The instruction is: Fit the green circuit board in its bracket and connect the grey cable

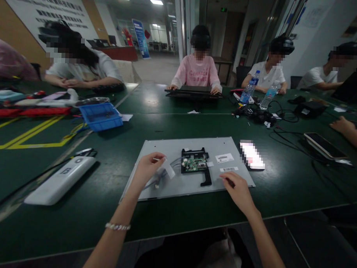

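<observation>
A flat grey metal panel (166, 147) lies on the table before me, like the back of a display. My left hand (149, 168) pinches a whitish, slightly see-through strip of tape or film (169, 169) above the panel's left half. Grey cables (162, 175) run beneath that strip toward a green circuit board (195, 163), which sits in a black bracket (206, 178). Over the panel's right part, my right hand (236, 189) hovers near a barcode label (229, 169), its fingers loosely bent with a small gap by the thumb and nothing visible in them.
To the left lies a white power bank (61, 180) with a cable. A lit phone (252, 155) rests beside the panel's right edge. Farther off stand a blue tray (100, 117) and water bottles (250, 87). Across the table, a person in pink (196, 72) holds a dark panel (194, 91).
</observation>
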Tool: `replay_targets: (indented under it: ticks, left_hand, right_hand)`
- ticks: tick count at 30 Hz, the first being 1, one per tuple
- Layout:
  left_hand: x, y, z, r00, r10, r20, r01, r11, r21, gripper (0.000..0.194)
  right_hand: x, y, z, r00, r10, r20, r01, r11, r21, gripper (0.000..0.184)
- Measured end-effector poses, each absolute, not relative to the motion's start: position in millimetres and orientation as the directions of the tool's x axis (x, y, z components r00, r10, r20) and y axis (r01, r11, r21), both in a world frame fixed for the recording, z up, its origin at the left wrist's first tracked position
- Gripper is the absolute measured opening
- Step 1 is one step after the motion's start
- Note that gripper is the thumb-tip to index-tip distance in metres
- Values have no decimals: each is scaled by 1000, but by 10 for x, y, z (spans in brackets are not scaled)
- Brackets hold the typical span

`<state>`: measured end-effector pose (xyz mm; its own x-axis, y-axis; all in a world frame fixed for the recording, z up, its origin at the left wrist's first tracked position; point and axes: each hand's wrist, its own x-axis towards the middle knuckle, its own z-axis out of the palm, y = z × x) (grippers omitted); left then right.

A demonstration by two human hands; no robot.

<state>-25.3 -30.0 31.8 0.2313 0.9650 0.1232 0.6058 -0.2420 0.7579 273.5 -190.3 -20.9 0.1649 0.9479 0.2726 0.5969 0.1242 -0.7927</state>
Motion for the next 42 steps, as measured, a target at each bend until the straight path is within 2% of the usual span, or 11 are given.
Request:
replay_targets:
  ticks: [4, 9, 12, 14, 17, 20, 23, 26, 32, 42]
  left_hand:
    - [-168, -322, 117, 276, 940, 200, 792, -340, 507, 22]
    - [-89, -399, 133, 310, 889, 336, 888, -397, 230, 33]
    - [-48, -517, 211, 303, 845, 441, 917, -384, 106, 43]
    - [-24, -617, 249, 317, 825, 468, 918, -391, 69, 45]
    - [8, -761, 253, 389, 802, 454, 892, -451, 33, 45]
    - [27, -840, 175, 469, 798, 379, 857, -515, 25, 43]
    - [25, -846, 44, 494, 807, 324, 842, -537, 54, 43]
    - [5, -822, -69, 481, 814, 324, 841, -534, 94, 44]
    - [-32, -801, -148, 459, 818, 348, 831, -534, 158, 45]
    - [-38, -800, -136, 450, 820, 353, 838, -525, 152, 49]
  right_hand:
    - [2594, -1851, -73, 186, 918, 351, 614, 170, -771, 25]
    - [2212, -1730, 248, 10, 894, 447, 664, 328, -672, 31]
    - [2026, -1650, 401, -132, 878, 460, 706, 409, -578, 36]
    - [2015, -1613, 440, -165, 874, 457, 733, 419, -536, 36]
    - [2245, -1603, 366, -64, 890, 451, 787, 323, -525, 36]
    - [2715, -1656, 152, 162, 870, 466, 845, 122, -521, 39]
    - [3218, -1760, -104, 363, 795, 485, 859, -84, -505, 52]
    - [3571, -1863, -309, 461, 755, 467, 838, -198, -509, 66]
    - [3829, -1869, -473, 547, 753, 365, 781, -302, -547, 84]
    - [3823, -1847, -440, 567, 717, 405, 779, -308, -546, 82]
